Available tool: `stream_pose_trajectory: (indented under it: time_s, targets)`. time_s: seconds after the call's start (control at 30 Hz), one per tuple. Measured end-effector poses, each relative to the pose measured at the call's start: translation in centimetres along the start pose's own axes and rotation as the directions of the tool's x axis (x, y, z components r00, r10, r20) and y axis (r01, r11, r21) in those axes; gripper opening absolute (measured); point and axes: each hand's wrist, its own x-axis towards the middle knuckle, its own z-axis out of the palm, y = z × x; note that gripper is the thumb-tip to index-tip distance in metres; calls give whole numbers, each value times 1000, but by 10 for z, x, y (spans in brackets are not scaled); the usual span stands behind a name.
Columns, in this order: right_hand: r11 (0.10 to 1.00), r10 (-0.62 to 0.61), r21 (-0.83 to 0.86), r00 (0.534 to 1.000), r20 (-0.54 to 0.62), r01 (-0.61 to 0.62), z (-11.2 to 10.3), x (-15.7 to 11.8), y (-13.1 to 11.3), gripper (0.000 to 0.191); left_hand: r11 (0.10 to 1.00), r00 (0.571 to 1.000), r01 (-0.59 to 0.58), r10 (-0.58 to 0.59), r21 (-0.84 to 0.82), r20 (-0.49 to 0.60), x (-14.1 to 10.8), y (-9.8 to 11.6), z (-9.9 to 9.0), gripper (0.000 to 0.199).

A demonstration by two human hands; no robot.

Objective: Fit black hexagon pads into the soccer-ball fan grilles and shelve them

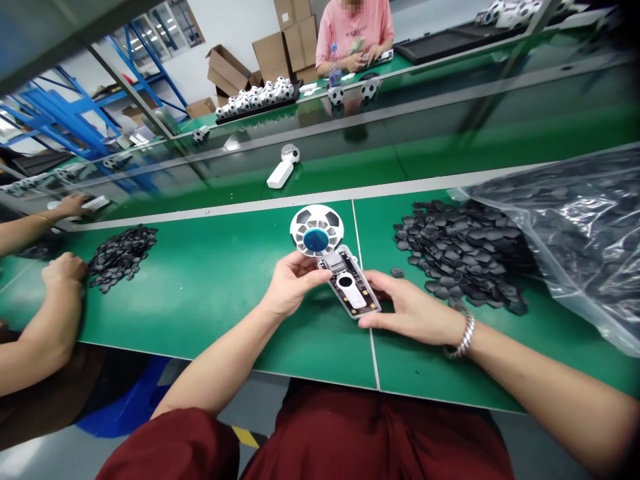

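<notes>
My left hand (295, 283) grips the neck of a small handheld fan with a football-patterned head (316, 230) and a blue centre. Its clear handle (349, 288) shows a circuit board and a white slider inside. My right hand (407, 310) holds the handle's lower end from the right. A loose dark patch (397, 272) lies just above my right fingers. Beyond them is a heap of dark grey foam-like patches (463, 257), spilling from a clear plastic bag (560, 240).
A co-worker's hands (65, 270) rest at the left, beside a smaller heap of dark patches (123, 257). My hands work above a green bench mat (200, 300). Across the belt, a white fan handle (280, 175) lies, and a seated person (355, 40) faces a tray of small footballs (255, 101).
</notes>
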Motion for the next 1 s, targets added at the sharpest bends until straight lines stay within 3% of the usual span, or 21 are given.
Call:
stream_pose_trajectory:
  time_s: [0.07,0.23,0.47,0.7,1.0]
  targets:
    - [998,-38,-57,999,-31,37,0,-1,-3,55,1000,999,17,-18,16,43,-1,-2,1,27]
    - [981,-191,-6,964,-186,194,-2,-2,-5,31,998,991,40,-46,53,123,-3,-6,7,26]
    - [954,-297,-139,895,-333,265,-2,-5,-5,21,973,978,-86,41,212,207,-5,-8,9,25]
    - [885,-437,-339,820,-368,319,-2,-8,-11,18,934,950,-242,172,263,261,-6,-7,11,20]
    - [819,-517,-486,757,-399,304,5,-9,-18,13,919,940,-288,218,270,262,-11,1,20,12]
